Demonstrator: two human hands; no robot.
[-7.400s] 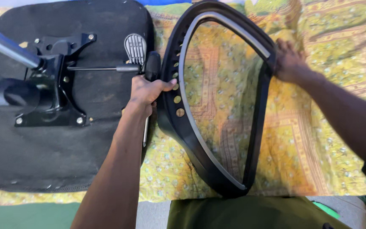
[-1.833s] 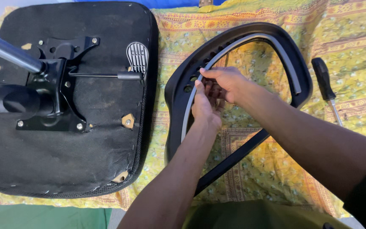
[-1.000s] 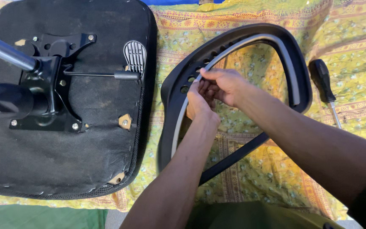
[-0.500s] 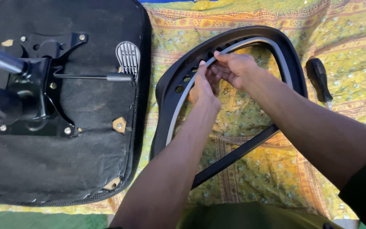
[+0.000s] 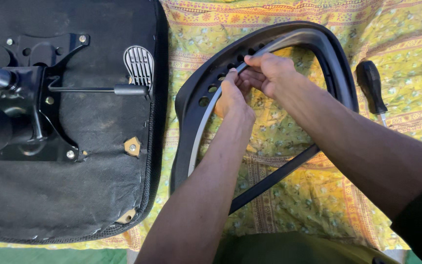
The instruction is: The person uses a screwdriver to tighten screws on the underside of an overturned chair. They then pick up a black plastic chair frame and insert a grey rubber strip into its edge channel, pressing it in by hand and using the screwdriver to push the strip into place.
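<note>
An upturned black fabric chair seat with its metal base plate (image 5: 50,122) lies leftmost. Beside it, on the yellow patterned cloth (image 5: 318,205), both hands — left hand (image 5: 231,95), right hand (image 5: 268,73) — pinch a grey trim strip (image 5: 202,137) closed-fingered against the black plastic chair-back frame (image 5: 335,63); a black-handled screwdriver (image 5: 371,88) lies right.

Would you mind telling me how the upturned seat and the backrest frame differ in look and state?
The seat is a solid fabric-covered slab with a metal mechanism bolted on; the backrest frame is an open plastic loop showing the cloth through it. The seat lies untouched; the left hand and right hand grip the frame. Both are black.
</note>
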